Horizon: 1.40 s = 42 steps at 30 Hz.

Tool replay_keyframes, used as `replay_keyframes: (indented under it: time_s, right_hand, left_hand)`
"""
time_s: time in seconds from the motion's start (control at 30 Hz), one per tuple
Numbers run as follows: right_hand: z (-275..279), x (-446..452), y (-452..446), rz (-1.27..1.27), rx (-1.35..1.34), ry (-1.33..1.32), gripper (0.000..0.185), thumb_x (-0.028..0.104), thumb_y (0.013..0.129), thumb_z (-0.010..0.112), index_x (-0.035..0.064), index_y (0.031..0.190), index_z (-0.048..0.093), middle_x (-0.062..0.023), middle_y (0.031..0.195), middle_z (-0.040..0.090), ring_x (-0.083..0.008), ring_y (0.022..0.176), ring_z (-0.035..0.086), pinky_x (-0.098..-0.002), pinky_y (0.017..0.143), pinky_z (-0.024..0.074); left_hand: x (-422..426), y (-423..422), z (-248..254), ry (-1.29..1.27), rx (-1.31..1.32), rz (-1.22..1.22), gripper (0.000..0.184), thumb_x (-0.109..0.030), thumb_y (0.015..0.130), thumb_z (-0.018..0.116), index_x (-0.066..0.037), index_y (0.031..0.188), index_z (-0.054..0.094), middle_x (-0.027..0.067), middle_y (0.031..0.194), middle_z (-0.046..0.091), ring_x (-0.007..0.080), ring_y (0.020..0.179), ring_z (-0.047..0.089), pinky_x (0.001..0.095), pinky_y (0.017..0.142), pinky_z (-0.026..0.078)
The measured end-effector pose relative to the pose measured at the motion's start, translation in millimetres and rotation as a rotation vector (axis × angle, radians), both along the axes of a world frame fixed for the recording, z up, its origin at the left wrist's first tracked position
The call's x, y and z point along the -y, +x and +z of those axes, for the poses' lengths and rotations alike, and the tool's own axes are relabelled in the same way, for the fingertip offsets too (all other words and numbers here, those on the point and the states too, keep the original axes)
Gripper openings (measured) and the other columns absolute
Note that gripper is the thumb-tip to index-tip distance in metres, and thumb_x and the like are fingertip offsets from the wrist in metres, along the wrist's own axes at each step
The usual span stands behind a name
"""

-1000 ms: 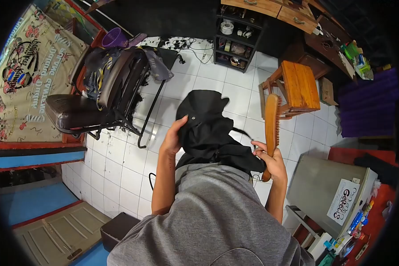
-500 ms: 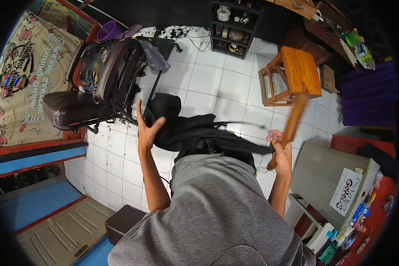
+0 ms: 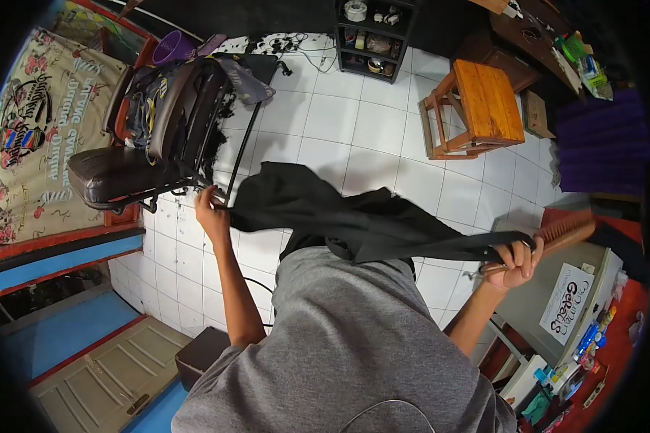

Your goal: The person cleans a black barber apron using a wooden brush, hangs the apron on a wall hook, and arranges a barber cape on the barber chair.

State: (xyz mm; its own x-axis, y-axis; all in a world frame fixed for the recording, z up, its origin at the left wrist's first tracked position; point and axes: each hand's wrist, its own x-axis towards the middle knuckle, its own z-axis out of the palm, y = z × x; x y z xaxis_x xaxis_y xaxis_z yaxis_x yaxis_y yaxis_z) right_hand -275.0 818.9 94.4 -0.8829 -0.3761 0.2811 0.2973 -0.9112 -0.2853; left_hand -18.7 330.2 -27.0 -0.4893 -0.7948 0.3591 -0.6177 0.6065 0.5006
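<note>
A black barber cape (image 3: 339,216) stretches across in front of my body, loose and bunched in the middle. My left hand (image 3: 213,216) has its fingers closed at the cape's left end. At the other end, my right hand (image 3: 514,265) grips the narrow tip of the cape together with a brown wooden brush (image 3: 567,237). The bristled head of the brush points away to the right, beyond my fingers. Part of its handle is hidden by the hand.
A dark barber chair (image 3: 115,173) stands on the left, with cut hair on the tiles (image 3: 325,159) beside it. An orange wooden stool (image 3: 487,105) is ahead to the right. Near my right arm is a grey cabinet (image 3: 527,289). A black shelf (image 3: 372,36) stands at the back.
My left hand has gone from spread fingers to closed on the cape. My right hand has moved right, pulling the cape out wider, and the brush has turned from upright to pointing right.
</note>
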Motion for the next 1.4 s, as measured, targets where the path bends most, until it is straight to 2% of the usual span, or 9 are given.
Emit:
replay_keyframes:
  time_s: [0.13,0.23,0.47,0.67,0.73,0.8,0.9,1.03,1.4]
  right_hand:
    - [-7.5,15.4,5.1,-0.02,0.008,0.414,0.019,0.012,0.087,0.054,0.0175,0.08,0.038,0.0071,0.06,0.034,-0.0091,0.07,0.035,-0.018,0.046,0.0331]
    - [-11.8,38.1,10.4,0.046,0.125,0.504,0.017,0.012,0.086,0.055,0.0144,0.079,0.04,-0.0006,0.059,0.039,-0.0184,0.075,0.042,-0.026,0.053,0.042]
    - [-4.9,67.4,3.6,-0.007,0.014,0.926,0.014,-0.009,0.075,0.043,0.0044,0.077,0.047,-0.0148,0.08,0.057,-0.0238,0.084,0.055,-0.0414,0.093,0.0378]
    - [-1.0,82.3,26.8,0.328,0.182,0.434,0.021,-0.012,0.072,0.038,0.0029,0.084,0.044,-0.0138,0.077,0.05,-0.0174,0.057,0.043,-0.0221,0.031,0.0281]
    - [-2.4,99.9,36.3,0.42,0.241,0.535,0.022,-0.01,0.072,0.039,0.0037,0.087,0.047,-0.0138,0.083,0.051,-0.0162,0.062,0.047,-0.0219,0.035,0.0329]
    - [-17.4,116.1,45.6,0.447,0.222,0.836,0.025,-0.008,0.074,0.041,0.0029,0.095,0.05,-0.0139,0.092,0.056,-0.015,0.072,0.055,-0.0208,0.042,0.0383]
    - [-92.7,146.9,66.7,0.307,0.138,1.167,0.025,0.005,0.086,0.053,0.0016,0.111,0.055,-0.0103,0.107,0.058,-0.0133,0.078,0.057,-0.0207,0.049,0.0409]
    - [-205.0,180.7,101.1,0.347,0.124,1.375,0.024,0.021,0.085,0.065,0.0039,0.103,0.066,0.0002,0.081,0.061,-0.0083,0.062,0.05,-0.022,0.049,0.0395]
    - [-155.8,341.0,200.7,0.32,-0.168,1.694,0.063,0.043,0.062,0.081,-0.0002,0.104,0.062,-0.0076,0.083,0.065,-0.02,0.07,0.059,-0.0337,0.063,0.0469]
  left_hand:
    - [-26.2,-41.4,62.6,1.234,-0.198,-0.334,0.049,0.004,0.075,0.041,-0.007,0.121,0.053,0.0038,0.081,0.057,0.0067,0.058,0.047,0.0214,0.053,0.039]
    - [-29.3,-60.6,75.4,1.172,0.119,-0.597,0.042,0.001,0.079,0.048,-0.004,0.12,0.054,0.004,0.084,0.057,0.0084,0.063,0.049,0.0232,0.059,0.043]
    - [-53.5,-83.8,93.6,1.067,-1.091,-0.514,0.06,-0.035,0.091,0.054,-0.007,0.137,0.029,0.0073,0.107,0.056,0.0224,0.099,0.053,0.0468,0.101,0.035]
    - [-94.6,-63.2,-4.2,1.815,-1.345,0.545,0.121,-0.09,0.052,0.05,-0.032,0.146,0.0,0.0132,0.152,0.003,0.0477,0.131,0.02,0.0755,0.094,0.021]
    - [-151.6,-87.9,14.7,2.011,-1.487,0.118,0.072,-0.078,0.062,0.057,-0.014,0.095,0.063,0.0139,0.119,0.056,0.0324,0.107,0.053,0.0567,0.099,0.035]
    - [-136.1,-85.8,-38.3,2.358,-1.107,-0.54,0.058,-0.064,0.076,0.06,-0.008,0.089,0.055,0.0088,0.099,0.059,0.0204,0.087,0.057,0.0446,0.083,0.044]
    - [-147.9,-119.2,73.7,1.585,-0.147,-0.459,0.035,-0.035,0.085,0.065,-0.006,0.1,0.053,0.0092,0.103,0.058,0.0189,0.097,0.056,0.0308,0.084,0.045]
    - [-136.5,-114.6,186.5,1.691,-0.468,-0.637,0.03,-0.028,0.086,0.064,-0.01,0.107,0.052,0.0121,0.114,0.056,0.0197,0.102,0.054,0.0324,0.086,0.044]
    - [-103.5,-37.0,315.7,1.703,-0.977,-0.676,0.018,-0.006,0.086,0.056,-0.002,0.102,0.048,0.0093,0.095,0.055,0.0174,0.085,0.054,0.029,0.072,0.047]
